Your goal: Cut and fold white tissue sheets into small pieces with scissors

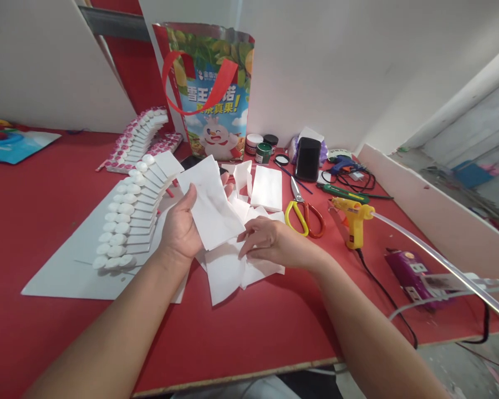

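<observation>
My left hand (183,226) is closed on a small stack of white paper (211,202), thumb on top and fingertips showing behind its far edge. My right hand (271,243) pinches at the lower right corner of that paper with curled fingers. Beneath both hands lie more loose white sheets (224,272), overlapping and partly creased. Left of my left hand, a curved white piece (139,213) built of flat strips edged with round white discs rests on a white board (66,263). A neat pad of white paper (266,188) sits just beyond the right hand.
Scissors (301,213) with yellow and red handles, a yellow glue gun (355,219) and a purple power strip (411,280) lie on the right. A black phone (307,159), paint jars (263,152) and a printed bag (216,94) stand at the back of the red table (249,343).
</observation>
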{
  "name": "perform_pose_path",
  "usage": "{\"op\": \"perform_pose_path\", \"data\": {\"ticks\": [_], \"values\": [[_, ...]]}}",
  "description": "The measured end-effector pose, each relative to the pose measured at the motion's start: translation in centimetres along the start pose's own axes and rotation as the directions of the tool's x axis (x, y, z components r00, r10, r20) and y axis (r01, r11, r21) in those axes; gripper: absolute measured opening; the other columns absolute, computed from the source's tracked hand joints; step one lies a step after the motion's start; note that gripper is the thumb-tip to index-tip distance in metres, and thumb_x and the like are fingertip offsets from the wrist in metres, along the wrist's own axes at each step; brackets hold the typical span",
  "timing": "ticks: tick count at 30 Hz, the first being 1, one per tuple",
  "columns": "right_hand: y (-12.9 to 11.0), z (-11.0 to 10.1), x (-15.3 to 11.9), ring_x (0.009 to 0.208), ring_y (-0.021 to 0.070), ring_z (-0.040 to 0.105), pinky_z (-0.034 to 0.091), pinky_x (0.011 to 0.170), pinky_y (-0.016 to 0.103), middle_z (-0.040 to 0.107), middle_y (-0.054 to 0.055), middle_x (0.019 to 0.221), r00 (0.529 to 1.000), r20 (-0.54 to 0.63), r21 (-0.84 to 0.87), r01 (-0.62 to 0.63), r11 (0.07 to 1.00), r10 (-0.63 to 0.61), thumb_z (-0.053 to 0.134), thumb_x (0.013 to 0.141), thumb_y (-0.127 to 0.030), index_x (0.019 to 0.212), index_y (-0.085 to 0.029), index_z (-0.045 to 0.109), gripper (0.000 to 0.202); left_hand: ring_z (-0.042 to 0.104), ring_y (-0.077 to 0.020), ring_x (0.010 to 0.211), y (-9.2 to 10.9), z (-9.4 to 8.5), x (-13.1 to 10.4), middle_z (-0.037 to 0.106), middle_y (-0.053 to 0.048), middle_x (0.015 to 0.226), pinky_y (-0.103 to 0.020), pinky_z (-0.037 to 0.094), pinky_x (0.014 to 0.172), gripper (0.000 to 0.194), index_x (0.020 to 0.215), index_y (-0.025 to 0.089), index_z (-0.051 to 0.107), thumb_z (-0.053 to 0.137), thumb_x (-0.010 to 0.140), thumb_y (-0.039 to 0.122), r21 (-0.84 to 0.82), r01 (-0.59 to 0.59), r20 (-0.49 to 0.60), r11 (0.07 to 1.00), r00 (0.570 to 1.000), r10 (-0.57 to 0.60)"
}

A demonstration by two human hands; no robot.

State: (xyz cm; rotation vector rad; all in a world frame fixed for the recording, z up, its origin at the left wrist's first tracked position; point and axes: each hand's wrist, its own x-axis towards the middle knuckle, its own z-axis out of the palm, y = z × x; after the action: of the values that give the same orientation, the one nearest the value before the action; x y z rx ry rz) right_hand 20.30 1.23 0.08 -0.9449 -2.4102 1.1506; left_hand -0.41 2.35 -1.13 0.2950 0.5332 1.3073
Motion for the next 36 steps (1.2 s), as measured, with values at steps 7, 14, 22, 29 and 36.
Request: {"op": "perform_pose_path", "data": {"ticks": [7, 14, 22, 29, 36], "values": [[0.0, -2.8, -1.8, 0.074, 0.0122, 0.061, 0.047, 0.062, 0.027, 0.071, 0.002, 0.084, 0.937, -0.326, 0.474, 0.044, 0.879, 0.128, 0.078, 0.081, -0.025, 0.077, -0.023, 0.08, 0.004, 0.064, -0.0268, 0.128, 0.1, 0.3, 0.3, 0.073, -0.012, 0.128, -0.045, 0.047, 0.113, 0.049, 0.148, 0.017, 0.051, 0.04, 0.105, 0.038, -0.004, -0.006, -0.049, 1.0, 0.999, 0.006], [-0.2, -2.9, -1.4, 0.047, 0.0079, 0.048, 0.045, 0.048, 0.025, 0.055, -0.005, 0.051, 0.788, -0.439, 0.753, 0.06, 0.655, 0.432, 0.083, 0.067, -0.032, 0.065, -0.02, 0.076, 0.014, 0.067, -0.0368, 0.121, -1.7, 0.9, -0.6, 0.075, -0.021, 0.12, -0.054, 0.047, 0.11, 0.05, 0.136, 0.006, 0.061, 0.052, 0.1, 0.04, 0.109, 0.294, -0.042, 0.95, 0.956, -0.291], [0.4, -1.7, -0.4, 0.049, 0.0067, 0.052, 0.048, 0.051, 0.024, 0.06, -0.004, 0.056, 0.784, -0.467, 0.719, 0.067, 0.691, 0.409, 0.081, 0.072, -0.03, 0.074, -0.019, 0.077, 0.012, 0.074, -0.0305, 0.105, -3.7, 0.6, -1.1, 0.079, -0.015, 0.112, -0.043, 0.054, 0.1, 0.04, 0.127, 0.01, 0.067, 0.055, 0.099, 0.036, 0.089, 0.426, 0.149, 0.9, 0.888, -0.435], [0.9, -1.4, -0.2, 0.049, 0.0085, 0.056, 0.052, 0.048, 0.025, 0.063, -0.003, 0.058, 0.766, -0.49, 0.723, 0.09, 0.685, 0.417, 0.081, 0.073, -0.034, 0.079, -0.017, 0.077, 0.018, 0.07, -0.0323, 0.116, -3.6, 0.4, -0.9, 0.076, -0.016, 0.12, -0.046, 0.05, 0.106, 0.043, 0.133, 0.01, 0.063, 0.054, 0.099, 0.035, 0.061, 0.437, 0.212, 0.897, 0.873, -0.439], [0.6, -1.1, -0.2, 0.056, 0.0107, 0.062, 0.057, 0.051, 0.024, 0.066, 0.0, 0.067, 0.793, -0.393, 0.699, -0.072, 0.712, 0.466, 0.081, 0.076, -0.044, 0.086, -0.015, 0.076, 0.031, 0.071, -0.0348, 0.11, -3.9, 0.9, -1.1, 0.078, -0.017, 0.11, -0.05, 0.052, 0.103, 0.034, 0.12, 0.009, 0.071, 0.06, 0.089, 0.019, 0.129, 0.381, 0.172, 0.916, 0.901, -0.399]]}}
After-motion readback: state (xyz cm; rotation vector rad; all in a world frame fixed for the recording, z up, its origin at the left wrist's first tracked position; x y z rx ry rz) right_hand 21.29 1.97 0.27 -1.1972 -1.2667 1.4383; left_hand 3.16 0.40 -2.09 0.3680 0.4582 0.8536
